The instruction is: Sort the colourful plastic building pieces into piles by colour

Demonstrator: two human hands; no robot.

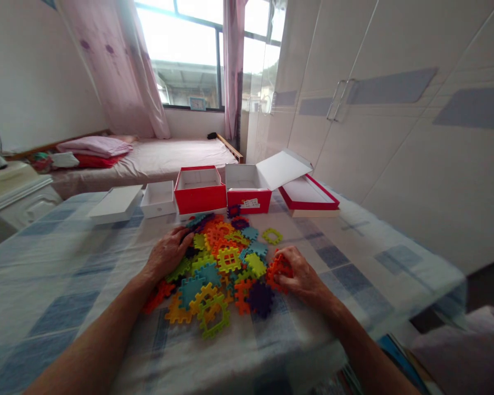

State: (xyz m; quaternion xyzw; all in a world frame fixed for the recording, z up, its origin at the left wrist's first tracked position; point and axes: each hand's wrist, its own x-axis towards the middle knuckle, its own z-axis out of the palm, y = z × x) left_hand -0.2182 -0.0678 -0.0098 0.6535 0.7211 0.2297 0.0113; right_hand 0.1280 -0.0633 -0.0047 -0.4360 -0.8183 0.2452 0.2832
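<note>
A heap of colourful interlocking plastic tiles [224, 260] in orange, green, blue, yellow and purple lies on the checked tablecloth [66, 274]. My left hand [168, 252] rests palm down on the left side of the heap, fingers curled over the tiles. At the heap's right edge my right hand [300, 274] is closed on a few orange tiles [278, 267]. One green tile [272, 236] lies apart at the far right of the heap.
Behind the heap stand two open red boxes [200, 192] [247, 192], a red lid [308, 195], and a small white box [158, 198] with its lid [115, 204]. A bed [148, 156] is beyond the table, and a wardrobe [395, 109] stands on the right.
</note>
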